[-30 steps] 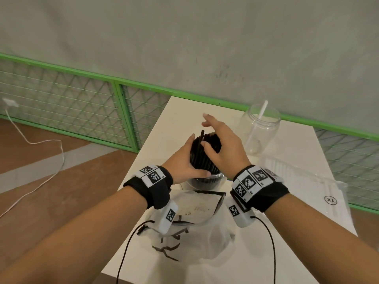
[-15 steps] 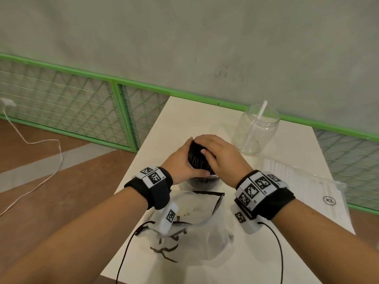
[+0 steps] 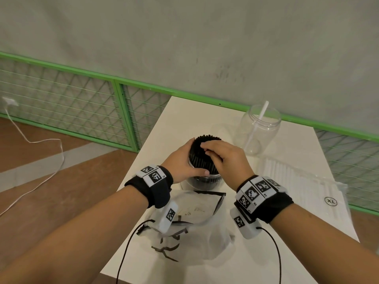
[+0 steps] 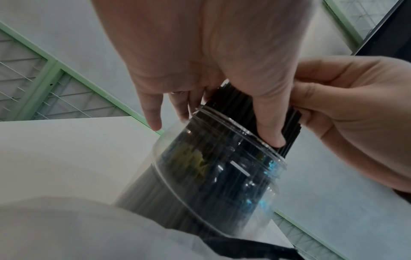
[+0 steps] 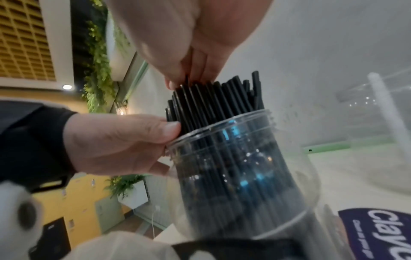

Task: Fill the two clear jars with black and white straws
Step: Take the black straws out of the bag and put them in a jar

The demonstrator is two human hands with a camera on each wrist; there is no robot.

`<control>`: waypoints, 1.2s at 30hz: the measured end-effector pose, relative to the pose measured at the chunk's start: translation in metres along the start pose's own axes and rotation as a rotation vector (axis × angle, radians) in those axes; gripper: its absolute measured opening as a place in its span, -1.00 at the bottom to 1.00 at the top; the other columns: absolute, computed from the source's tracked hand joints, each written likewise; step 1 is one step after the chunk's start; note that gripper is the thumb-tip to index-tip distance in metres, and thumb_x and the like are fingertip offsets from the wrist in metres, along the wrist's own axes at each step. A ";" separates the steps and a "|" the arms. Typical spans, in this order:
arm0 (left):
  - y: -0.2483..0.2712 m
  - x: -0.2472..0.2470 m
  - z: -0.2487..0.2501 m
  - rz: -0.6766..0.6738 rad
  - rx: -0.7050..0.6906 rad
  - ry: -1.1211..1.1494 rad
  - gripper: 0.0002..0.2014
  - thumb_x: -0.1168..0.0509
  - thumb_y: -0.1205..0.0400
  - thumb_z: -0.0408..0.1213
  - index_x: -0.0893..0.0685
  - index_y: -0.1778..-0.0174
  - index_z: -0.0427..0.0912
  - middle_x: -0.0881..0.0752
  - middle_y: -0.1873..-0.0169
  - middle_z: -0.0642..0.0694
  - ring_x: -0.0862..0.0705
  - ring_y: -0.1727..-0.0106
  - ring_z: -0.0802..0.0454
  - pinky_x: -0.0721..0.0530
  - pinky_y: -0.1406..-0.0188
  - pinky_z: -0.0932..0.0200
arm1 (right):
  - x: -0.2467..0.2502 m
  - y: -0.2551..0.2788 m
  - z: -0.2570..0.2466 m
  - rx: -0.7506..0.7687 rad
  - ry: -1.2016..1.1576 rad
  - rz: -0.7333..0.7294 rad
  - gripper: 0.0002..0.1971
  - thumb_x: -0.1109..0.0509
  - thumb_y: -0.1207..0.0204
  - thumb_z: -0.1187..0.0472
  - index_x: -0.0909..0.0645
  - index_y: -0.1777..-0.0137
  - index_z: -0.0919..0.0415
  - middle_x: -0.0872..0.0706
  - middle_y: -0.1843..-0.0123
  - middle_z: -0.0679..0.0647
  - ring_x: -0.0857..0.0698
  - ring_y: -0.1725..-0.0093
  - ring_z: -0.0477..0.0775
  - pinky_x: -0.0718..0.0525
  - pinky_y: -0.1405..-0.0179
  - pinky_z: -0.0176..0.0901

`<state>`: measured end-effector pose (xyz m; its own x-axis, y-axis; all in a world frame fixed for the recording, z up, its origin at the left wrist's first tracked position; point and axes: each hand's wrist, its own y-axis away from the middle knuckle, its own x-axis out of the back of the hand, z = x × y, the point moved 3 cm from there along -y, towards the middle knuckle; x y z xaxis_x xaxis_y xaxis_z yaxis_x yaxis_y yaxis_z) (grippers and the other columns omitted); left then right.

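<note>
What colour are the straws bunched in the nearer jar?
Black straws, clearest in the right wrist view.

Behind left hand (image 3: 182,160) and right hand (image 3: 227,158): black fabric wristbands (image 3: 158,191), white tags (image 3: 152,174) on top printed with black square codes — white camera pods (image 3: 167,217) beneath, thin black cables (image 3: 125,251) trailing.

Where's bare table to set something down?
Bare: white table's far-left corner, behind the clear jar of black straws, left of the clear jar holding one white straw. Crowded: crumpled plastic bag in front, white-straw pack at right.
</note>
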<state>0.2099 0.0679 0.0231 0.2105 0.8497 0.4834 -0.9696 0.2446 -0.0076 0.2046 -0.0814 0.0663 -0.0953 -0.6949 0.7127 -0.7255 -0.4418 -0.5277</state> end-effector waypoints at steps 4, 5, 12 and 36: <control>0.000 -0.001 -0.002 -0.001 -0.002 0.006 -0.21 -0.58 -0.36 -0.14 -0.31 -0.46 0.10 -0.54 -0.18 0.23 -0.51 -0.22 0.20 -0.37 -0.06 0.57 | 0.005 -0.011 0.002 0.046 0.044 0.019 -0.81 -0.39 -0.46 0.43 -0.77 -0.01 0.27 -0.83 0.04 0.11 -0.78 0.03 0.10 -0.70 -0.09 -0.13; 0.000 -0.001 -0.001 0.000 0.000 0.010 -0.21 -0.58 -0.36 -0.14 -0.32 -0.45 0.10 -0.54 -0.18 0.23 -0.51 -0.21 0.20 -0.37 -0.06 0.57 | 0.003 -0.011 0.003 0.069 0.075 -0.004 -0.80 -0.39 -0.45 0.42 -0.77 0.00 0.27 -0.83 0.04 0.12 -0.79 0.04 0.13 -0.74 -0.05 -0.08; 0.002 -0.001 -0.001 -0.004 -0.005 0.028 -0.22 -0.59 -0.35 -0.14 -0.34 -0.44 0.10 -0.59 -0.17 0.21 -0.57 -0.19 0.20 -0.43 -0.08 0.53 | -0.010 0.012 0.005 0.006 0.139 -0.140 -0.61 -0.19 -0.63 0.04 -0.67 -0.28 0.23 -0.77 -0.17 0.15 -0.68 -0.27 0.15 -0.57 -0.35 0.05; -0.007 0.011 -0.012 -0.039 0.003 0.022 -0.07 -0.64 -0.29 -0.27 -0.24 -0.49 -0.09 -0.48 -0.17 0.30 -0.46 -0.19 0.47 -0.36 -0.11 0.66 | -0.020 0.018 0.036 -0.536 -0.331 -0.115 0.22 -0.63 -0.20 -0.17 0.19 -0.66 -0.08 -0.07 -0.70 -0.02 -0.19 -0.63 0.02 -0.26 -0.57 -0.02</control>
<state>0.2206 0.0808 0.0182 0.2509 0.8498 0.4635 -0.9610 0.2762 0.0139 0.2181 -0.0957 0.0260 0.1564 -0.8362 0.5257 -0.9670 -0.2379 -0.0909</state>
